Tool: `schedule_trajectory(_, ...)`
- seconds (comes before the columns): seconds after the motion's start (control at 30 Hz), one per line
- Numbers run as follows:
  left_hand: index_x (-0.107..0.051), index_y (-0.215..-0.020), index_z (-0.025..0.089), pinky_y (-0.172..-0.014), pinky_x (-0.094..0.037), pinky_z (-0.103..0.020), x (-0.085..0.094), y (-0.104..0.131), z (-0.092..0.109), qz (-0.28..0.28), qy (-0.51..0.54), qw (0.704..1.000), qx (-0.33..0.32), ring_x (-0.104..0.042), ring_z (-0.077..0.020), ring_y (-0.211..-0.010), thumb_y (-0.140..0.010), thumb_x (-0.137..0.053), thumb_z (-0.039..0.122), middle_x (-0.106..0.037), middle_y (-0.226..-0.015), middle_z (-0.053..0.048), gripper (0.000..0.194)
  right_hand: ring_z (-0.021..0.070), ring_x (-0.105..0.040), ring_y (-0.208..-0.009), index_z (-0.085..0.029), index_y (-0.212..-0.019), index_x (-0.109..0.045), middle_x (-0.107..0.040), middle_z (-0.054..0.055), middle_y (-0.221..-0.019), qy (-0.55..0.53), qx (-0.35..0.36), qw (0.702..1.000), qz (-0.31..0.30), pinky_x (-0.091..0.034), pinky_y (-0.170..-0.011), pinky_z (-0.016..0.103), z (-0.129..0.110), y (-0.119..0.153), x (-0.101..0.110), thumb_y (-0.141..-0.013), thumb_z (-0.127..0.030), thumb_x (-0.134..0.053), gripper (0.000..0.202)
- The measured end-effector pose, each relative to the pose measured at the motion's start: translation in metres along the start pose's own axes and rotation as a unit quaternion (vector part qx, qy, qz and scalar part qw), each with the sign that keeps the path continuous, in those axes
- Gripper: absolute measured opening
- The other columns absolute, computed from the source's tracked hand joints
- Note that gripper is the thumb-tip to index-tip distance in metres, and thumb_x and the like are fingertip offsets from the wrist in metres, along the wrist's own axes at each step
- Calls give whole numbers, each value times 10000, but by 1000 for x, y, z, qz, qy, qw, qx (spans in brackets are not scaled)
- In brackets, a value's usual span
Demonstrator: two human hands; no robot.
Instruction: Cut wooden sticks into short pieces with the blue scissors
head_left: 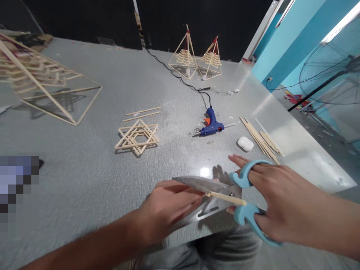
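My right hand [287,202] is closed round the light-blue handles of a pair of scissors [249,176], whose blades are spread apart. Between the blades lies a thin wooden stick [227,197]. The fingers of my left hand [171,202] pinch the stick's other end, most of which is hidden behind them. Beyond my left hand, a star-shaped frame of stacked sticks [137,138] rests on the table, with two loose sticks [143,113] just behind it.
A blue hot glue gun [212,125] lies mid-table, its black cord [174,73] running back. Right of it are a white case [245,143] and a bundle of sticks [260,138]. Stick pyramids [185,56] stand at the back, with a larger one [50,82] at left. A fan [337,67] stands right.
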State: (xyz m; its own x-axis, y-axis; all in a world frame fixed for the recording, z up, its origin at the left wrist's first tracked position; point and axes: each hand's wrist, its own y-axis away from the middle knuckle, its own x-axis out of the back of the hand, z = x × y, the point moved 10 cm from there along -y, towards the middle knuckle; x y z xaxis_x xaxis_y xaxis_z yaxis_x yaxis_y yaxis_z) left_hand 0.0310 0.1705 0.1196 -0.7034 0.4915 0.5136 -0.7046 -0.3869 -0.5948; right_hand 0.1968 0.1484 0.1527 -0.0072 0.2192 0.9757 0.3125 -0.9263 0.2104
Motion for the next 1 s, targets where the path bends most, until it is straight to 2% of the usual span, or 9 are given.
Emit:
schedule_trajectory(0.17, -645, -1077, 224, -887, -579, -198, -3, 0, -2, 0, 3, 1000, 11, -775, -147, -869, -1095, -518, 151, -795, -941, 0, 148, 359, -805, -982, -204, -1042, -793, -825, 155, -1157, 3, -4, 1000, -1, -636, -836, 447, 1, 0, -1, -797, -364, -722, 301)
schedule_trajectory(0.3, -632, -1032, 233, -838, -567, -211, -2, -4, 1, -5, 0, 1000, 9, -763, -149, -826, -1137, -460, 199, -780, -883, 7, 205, 384, -812, -1008, -165, -1068, -798, -806, 211, -1238, 15, -4, 1000, 0, -656, -846, 487, 1, 1, -4, -818, -402, -709, 356)
schedule_trajectory(0.37, -631, -1060, 223, -843, -562, -217, 1, -6, 5, -3, -8, 1000, -1, -773, -153, -844, -1161, -417, 218, -790, -906, -5, 236, 379, -818, -1001, -169, -1059, -797, -803, 209, -1257, 15, -9, 1000, -3, -662, -831, 480, 1, 2, -5, -811, -405, -716, 351)
schedule_trajectory(0.53, -624, -1163, 193, -879, -560, -209, 4, -11, 14, -13, -25, 999, -32, -788, -160, -923, -1161, -428, 219, -812, -1005, -40, 198, 324, -817, -828, -179, -946, -780, -844, 171, -1059, 10, -19, 1000, -20, -661, -788, 440, 0, 1, -4, -780, -367, -728, 256)
schedule_trajectory(0.63, -631, -1190, 191, -904, -559, -188, 4, -12, 13, -10, -6, 1000, -28, -787, -146, -965, -1154, -453, 201, -817, -1056, -41, 182, 332, -815, -845, -181, -889, -757, -843, 171, -1033, 9, -15, 1000, -21, -657, -787, 438, -1, 0, -3, -759, -333, -723, 204)
schedule_trajectory(0.77, -675, -1106, 190, -917, -571, -194, -4, -7, 3, -11, 20, 1000, -1, -790, -145, -956, -1174, -454, 259, -823, -1076, -38, 241, 339, -810, -930, -202, -829, -719, -835, 167, -1060, -1, -7, 1000, -25, -647, -819, 432, -1, -1, -3, -732, -278, -686, 127)
schedule_trajectory(0.87, -692, -1198, 181, -961, -590, -226, -11, -2, -3, -20, 51, 998, 7, -791, -175, -1051, -1163, -460, 243, -817, -1178, -70, 243, 321, -798, -876, -221, -797, -690, -823, 132, -1021, -17, -17, 999, -47, -615, -748, 410, 0, -3, -5, -718, -255, -664, 90)
schedule_trajectory(1.0, -659, -1355, 220, -1018, -595, -271, -18, 1, -10, -44, 121, 991, 38, -769, -193, -1144, -1134, -498, 214, -797, -1258, -65, 274, 308, -756, -764, -219, -877, -714, -775, 82, -844, -25, -49, 995, -82, -538, -668, 397, 4, -3, -9, -706, -255, -668, 180)
